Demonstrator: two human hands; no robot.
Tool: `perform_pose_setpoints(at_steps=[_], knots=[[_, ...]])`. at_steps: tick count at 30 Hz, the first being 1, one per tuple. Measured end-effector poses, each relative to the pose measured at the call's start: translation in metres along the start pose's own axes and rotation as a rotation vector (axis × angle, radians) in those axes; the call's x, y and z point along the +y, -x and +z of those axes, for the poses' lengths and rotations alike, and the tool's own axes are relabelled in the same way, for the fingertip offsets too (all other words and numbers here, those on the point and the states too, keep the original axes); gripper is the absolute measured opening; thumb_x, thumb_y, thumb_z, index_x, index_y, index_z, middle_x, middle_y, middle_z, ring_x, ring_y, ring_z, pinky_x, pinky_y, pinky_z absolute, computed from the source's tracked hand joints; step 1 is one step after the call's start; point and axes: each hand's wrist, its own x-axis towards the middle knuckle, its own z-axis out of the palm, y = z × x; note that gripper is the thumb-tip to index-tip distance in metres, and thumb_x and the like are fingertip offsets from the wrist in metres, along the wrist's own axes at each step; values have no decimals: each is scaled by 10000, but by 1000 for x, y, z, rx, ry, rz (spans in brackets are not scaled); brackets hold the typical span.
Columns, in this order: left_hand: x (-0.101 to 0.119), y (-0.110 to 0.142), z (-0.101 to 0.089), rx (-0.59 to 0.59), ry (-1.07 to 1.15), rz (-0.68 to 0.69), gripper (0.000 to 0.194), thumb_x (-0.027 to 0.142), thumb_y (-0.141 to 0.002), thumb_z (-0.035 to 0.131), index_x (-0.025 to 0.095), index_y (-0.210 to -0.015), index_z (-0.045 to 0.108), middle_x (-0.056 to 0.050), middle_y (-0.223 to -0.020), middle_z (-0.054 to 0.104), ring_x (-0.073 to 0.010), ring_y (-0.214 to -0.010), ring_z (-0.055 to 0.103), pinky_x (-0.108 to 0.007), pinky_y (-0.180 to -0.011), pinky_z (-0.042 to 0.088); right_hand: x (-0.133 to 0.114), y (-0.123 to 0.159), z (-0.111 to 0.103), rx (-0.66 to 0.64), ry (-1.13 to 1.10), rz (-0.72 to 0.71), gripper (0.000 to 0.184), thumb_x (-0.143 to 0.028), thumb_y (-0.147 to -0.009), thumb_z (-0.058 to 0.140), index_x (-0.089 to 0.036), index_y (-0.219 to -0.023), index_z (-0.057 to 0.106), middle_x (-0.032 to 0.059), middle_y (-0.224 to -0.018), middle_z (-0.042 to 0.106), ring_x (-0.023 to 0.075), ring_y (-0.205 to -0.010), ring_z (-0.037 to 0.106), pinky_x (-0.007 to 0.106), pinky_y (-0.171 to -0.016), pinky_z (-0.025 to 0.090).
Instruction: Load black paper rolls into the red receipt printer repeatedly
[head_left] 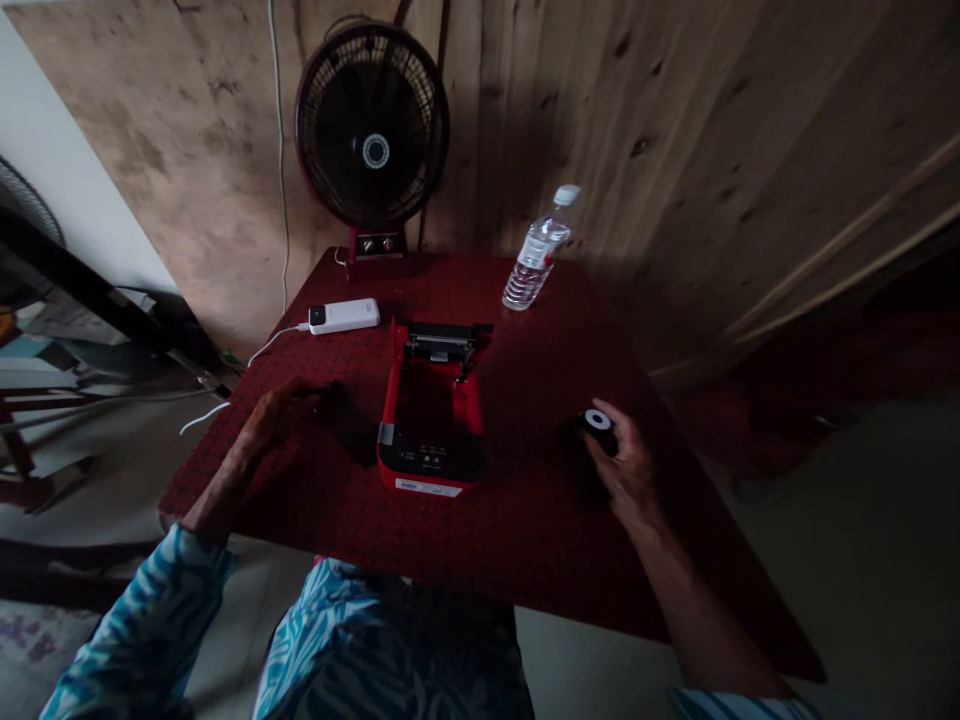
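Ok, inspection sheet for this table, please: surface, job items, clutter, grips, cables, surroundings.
surface: dark red patterned cloth
job's things: open red thermal printer, bay dark; black roll with white core
clutter: plastic water bottle, white power bank
grips: right hand holds roll; left hand on cloth, nothing seen held
cables: white cable from power bank toward table's left edge
surroundings: desk fan, plank wall

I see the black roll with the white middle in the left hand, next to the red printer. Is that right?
Not quite. The head view shows the black roll in the right hand, not the left hand. The rest is right: it has a white middle and is next to the red printer.
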Motion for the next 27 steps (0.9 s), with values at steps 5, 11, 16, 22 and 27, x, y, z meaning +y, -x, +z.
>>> perform_pose_setpoints(at_steps=[5,11,16,22,27], knots=[[8,-4,-3,-59,-49,25,470,504,-773,603,202,-1113,722,-118,-1137,765,-319,-1009,719,-417,-892,555,-4,0,-1,-21,-10,4,736,-679,-723,659,-237,-1308,594,132,-1385,623,345,-1291,580,538,-1129,432],[15,-2,-2,-42,-91,44,393,486,-758,603,227,-1024,729,-103,-1053,767,-297,-888,731,-408,-804,570,-3,1,1,-42,-48,30,734,-686,-709,679,-264,-1304,603,113,-1330,656,336,-1245,604,530,-1084,463],[13,6,-6,-10,-51,27,447,520,-790,571,220,-1101,690,-118,-1100,775,-319,-949,739,-422,-822,581,-3,2,1,-25,-43,10,781,-701,-732,675,-264,-1369,556,119,-1375,626,336,-1266,591,536,-1109,440],[52,24,-42,-69,252,49,534,596,-801,671,205,-1164,696,-114,-1189,759,-342,-1131,681,-423,-948,546,-6,2,-10,-115,-90,29,887,-768,-682,684,-255,-1389,530,138,-1473,555,359,-1363,521,535,-1156,401],[100,30,-57,-143,708,87,637,713,-714,699,220,-1116,730,-81,-962,783,-329,-982,708,-394,-786,569,-6,4,-16,-149,-79,-28,749,-676,-757,676,-270,-1373,551,120,-1456,564,342,-1381,508,531,-1180,378]])
